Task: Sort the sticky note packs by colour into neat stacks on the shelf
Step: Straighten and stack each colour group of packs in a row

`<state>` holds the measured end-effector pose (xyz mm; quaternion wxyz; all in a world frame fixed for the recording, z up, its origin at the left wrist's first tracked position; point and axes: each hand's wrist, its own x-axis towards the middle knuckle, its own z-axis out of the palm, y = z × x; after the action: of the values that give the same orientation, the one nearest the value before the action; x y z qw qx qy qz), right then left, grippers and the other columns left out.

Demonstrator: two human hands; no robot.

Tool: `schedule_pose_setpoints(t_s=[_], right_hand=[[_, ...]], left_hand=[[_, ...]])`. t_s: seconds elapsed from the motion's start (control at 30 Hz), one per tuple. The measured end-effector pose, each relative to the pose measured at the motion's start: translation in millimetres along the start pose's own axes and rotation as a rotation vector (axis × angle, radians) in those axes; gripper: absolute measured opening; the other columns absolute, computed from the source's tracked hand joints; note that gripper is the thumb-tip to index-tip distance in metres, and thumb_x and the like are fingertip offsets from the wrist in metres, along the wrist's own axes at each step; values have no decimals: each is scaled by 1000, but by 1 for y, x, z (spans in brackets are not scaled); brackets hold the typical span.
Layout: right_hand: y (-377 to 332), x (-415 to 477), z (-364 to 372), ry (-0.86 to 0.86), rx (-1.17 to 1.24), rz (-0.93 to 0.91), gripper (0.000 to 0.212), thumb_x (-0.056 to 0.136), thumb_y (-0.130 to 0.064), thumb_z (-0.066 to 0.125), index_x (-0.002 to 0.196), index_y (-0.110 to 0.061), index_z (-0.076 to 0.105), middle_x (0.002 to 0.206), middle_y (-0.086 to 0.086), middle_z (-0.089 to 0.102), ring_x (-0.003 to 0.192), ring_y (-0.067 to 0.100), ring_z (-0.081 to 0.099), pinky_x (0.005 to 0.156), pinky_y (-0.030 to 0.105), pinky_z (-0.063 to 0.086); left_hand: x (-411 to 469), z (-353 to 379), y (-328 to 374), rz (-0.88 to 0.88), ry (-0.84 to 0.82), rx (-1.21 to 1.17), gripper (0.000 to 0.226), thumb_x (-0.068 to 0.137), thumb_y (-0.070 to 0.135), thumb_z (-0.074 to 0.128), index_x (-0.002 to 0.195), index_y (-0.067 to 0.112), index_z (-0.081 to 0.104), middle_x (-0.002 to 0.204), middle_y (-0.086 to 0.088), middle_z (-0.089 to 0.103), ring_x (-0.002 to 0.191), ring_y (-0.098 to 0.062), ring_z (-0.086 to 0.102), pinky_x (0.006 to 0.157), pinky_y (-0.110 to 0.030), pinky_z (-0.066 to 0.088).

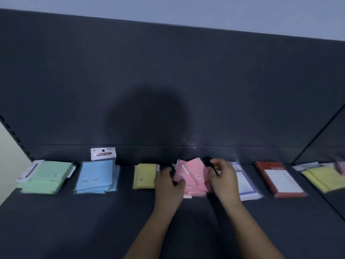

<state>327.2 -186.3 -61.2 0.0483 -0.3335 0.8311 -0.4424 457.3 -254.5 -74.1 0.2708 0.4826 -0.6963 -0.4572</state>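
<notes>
Several pink sticky note packs (pixel 192 174) lie fanned and askew in the middle of the dark shelf (pixel 93 221). My left hand (pixel 168 186) grips their left edge, thumb over the front corner. My right hand (pixel 224 176) holds their right side with curled fingers. Left of them sit a yellow-green stack (pixel 144 176), a blue stack (pixel 97 177) with a white header card standing up behind it, and a green stack (pixel 45 177). To the right lie white packs with a blue border (pixel 246 184), a red-framed stack (pixel 280 179) and yellow packs (pixel 321 177).
The shelf's dark back panel (pixel 168 81) rises right behind the row. A slotted upright (pixel 16 139) bounds the left end and an angled dark side panel (pixel 326 143) the right. A small pink pack (pixel 341 168) shows at the far right edge.
</notes>
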Motion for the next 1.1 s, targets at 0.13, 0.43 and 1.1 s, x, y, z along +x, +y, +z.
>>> schedule_pose_setpoints(t_s=[0.13, 0.43, 1.1], right_hand=[[14, -21, -26, 39, 2, 18, 22, 84, -1, 57, 105, -7, 62, 101, 1, 57, 98, 19, 55, 83, 22, 38], [83, -74, -159, 79, -319, 53, 26, 85, -12, 61, 110, -11, 59, 105, 5, 60, 97, 21, 59, 78, 29, 47], [276, -186, -454, 363, -315, 282, 28, 86, -15, 63, 94, -38, 50, 84, -22, 52, 78, -8, 51, 64, 8, 38]], left_hand=[[-22, 5, 18, 205, 156, 100, 41, 77, 5, 63, 117, 6, 54, 124, -10, 48, 120, -25, 39, 103, -30, 29], [-100, 104, 69, 692, -206, 274, 33, 82, 15, 56, 114, 19, 58, 117, 5, 57, 116, -16, 44, 102, -24, 29], [-264, 362, 183, 656, -481, 280, 32, 87, 21, 60, 119, 20, 57, 120, 6, 58, 114, -14, 50, 101, -31, 36]])
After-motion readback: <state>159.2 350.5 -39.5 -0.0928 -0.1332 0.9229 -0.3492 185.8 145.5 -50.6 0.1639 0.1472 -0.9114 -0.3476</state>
